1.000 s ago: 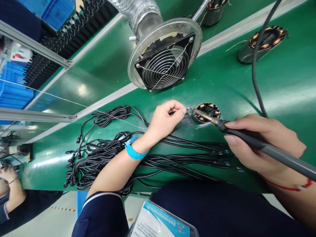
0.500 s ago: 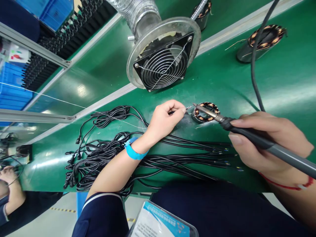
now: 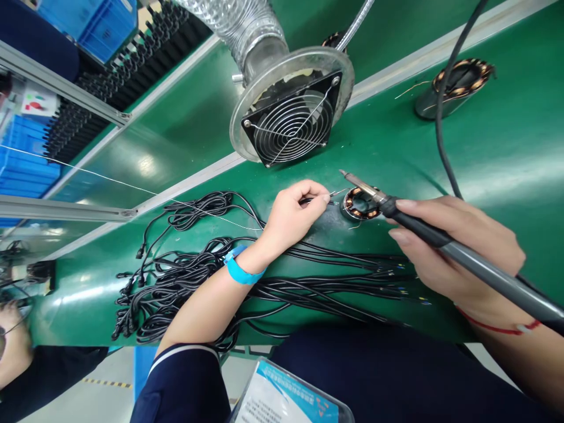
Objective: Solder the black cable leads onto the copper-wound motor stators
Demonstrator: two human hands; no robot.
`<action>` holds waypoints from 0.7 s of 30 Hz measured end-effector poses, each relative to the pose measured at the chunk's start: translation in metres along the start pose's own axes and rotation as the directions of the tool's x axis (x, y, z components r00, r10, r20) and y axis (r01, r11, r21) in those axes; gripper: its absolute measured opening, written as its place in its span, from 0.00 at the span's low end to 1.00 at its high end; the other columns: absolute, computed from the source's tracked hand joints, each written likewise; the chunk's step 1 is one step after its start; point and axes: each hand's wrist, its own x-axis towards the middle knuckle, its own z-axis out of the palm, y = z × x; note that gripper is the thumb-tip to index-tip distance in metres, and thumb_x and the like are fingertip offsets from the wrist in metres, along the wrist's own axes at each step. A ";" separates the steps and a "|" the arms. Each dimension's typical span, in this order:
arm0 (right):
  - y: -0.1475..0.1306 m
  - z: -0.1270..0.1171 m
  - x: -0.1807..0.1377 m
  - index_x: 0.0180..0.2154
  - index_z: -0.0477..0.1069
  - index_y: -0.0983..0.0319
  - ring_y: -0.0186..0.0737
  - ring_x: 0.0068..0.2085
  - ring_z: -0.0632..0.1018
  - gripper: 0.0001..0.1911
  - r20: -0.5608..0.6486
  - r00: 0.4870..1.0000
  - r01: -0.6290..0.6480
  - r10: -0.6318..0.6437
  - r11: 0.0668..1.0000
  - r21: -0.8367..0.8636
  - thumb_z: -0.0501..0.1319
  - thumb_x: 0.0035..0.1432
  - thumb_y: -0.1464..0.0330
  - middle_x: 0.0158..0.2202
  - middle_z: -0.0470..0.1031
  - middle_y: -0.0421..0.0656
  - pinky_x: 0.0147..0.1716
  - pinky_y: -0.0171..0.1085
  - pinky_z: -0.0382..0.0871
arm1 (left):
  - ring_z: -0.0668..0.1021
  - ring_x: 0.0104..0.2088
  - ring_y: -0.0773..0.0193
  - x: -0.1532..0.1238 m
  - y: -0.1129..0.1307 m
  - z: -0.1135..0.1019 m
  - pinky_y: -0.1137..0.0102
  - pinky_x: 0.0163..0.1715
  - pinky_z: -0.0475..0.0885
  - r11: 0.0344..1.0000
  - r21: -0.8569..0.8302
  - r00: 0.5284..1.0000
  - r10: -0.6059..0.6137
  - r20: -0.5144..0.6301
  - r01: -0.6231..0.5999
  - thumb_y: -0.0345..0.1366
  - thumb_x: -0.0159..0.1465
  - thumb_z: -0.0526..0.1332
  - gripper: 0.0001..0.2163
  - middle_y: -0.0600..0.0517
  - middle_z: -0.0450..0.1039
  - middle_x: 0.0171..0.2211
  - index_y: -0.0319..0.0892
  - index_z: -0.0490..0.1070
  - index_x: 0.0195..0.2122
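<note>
My right hand [image 3: 458, 247] is closed around a soldering iron [image 3: 423, 232]. The iron's bare tip points up and left, above a small motor stator [image 3: 362, 205] with copper windings on the green bench. Just left of that stator, my left hand [image 3: 299, 211] pinches a black cable [image 3: 308, 200] whose thin wire ends reach toward the windings. The tip is apart from those wire ends. A thin strand of solder wire [image 3: 110, 181] runs from the left edge to near my left wrist.
A fume extractor fan [image 3: 291, 132] hangs just beyond my hands. Bundled black cables [image 3: 185, 282] lie under my left forearm. Another stator [image 3: 458, 88] stands at the back right, behind the iron's hanging cord [image 3: 440, 123]. A co-worker's arm [image 3: 15, 346] shows at far left.
My right hand has shifted left, and the soldering iron's tip has risen up and away from the wire ends beside the stator. My left hand keeps its pinch in nearly the same place.
</note>
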 end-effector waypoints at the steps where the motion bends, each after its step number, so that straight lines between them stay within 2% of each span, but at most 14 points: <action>1: 0.000 0.000 0.000 0.63 0.68 0.49 0.38 0.36 0.81 0.30 -0.002 1.000 0.012 -0.012 1.000 -0.004 0.65 0.63 0.74 0.42 0.81 0.42 0.34 0.37 0.77 | 0.73 0.29 0.70 0.000 0.000 0.000 0.74 0.32 0.68 1.000 0.010 1.000 0.010 -0.003 -0.010 0.30 0.60 0.63 0.04 0.55 0.74 0.26 0.40 0.73 0.28; 8: -0.003 0.001 0.003 0.68 0.62 0.48 0.38 0.37 0.84 0.33 -0.014 0.995 0.095 -0.098 0.986 -0.138 0.65 0.65 0.71 0.45 0.82 0.40 0.34 0.34 0.80 | 0.74 0.33 0.68 -0.002 -0.001 -0.001 0.72 0.36 0.68 0.991 0.061 0.992 0.122 -0.020 -0.121 0.29 0.60 0.64 0.04 0.54 0.74 0.28 0.39 0.75 0.28; 13: -0.016 -0.001 0.013 0.66 0.64 0.49 0.38 0.36 0.84 0.26 0.075 0.997 -0.024 0.029 0.998 -0.066 0.61 0.69 0.70 0.46 0.82 0.37 0.41 0.38 0.82 | 0.74 0.32 0.69 -0.003 -0.001 -0.002 0.72 0.35 0.67 0.984 0.111 0.990 0.140 -0.011 -0.138 0.29 0.61 0.64 0.04 0.54 0.74 0.28 0.39 0.75 0.29; 17: -0.023 -0.004 0.017 0.59 0.71 0.51 0.40 0.36 0.82 0.21 -0.018 1.000 0.003 -0.004 0.995 -0.097 0.63 0.66 0.70 0.42 0.82 0.41 0.35 0.39 0.79 | 0.74 0.33 0.68 -0.004 0.000 -0.002 0.72 0.37 0.67 0.981 0.133 0.989 0.147 -0.010 -0.144 0.27 0.60 0.63 0.04 0.54 0.74 0.29 0.39 0.74 0.28; 21: -0.025 -0.004 0.008 0.55 0.73 0.50 0.39 0.32 0.80 0.20 -0.093 0.996 -0.013 0.004 0.996 -0.090 0.64 0.64 0.72 0.37 0.81 0.39 0.29 0.38 0.76 | 0.74 0.33 0.68 -0.003 0.000 -0.002 0.72 0.36 0.67 0.982 0.135 0.990 0.138 -0.010 -0.136 0.27 0.60 0.63 0.05 0.54 0.74 0.29 0.39 0.73 0.28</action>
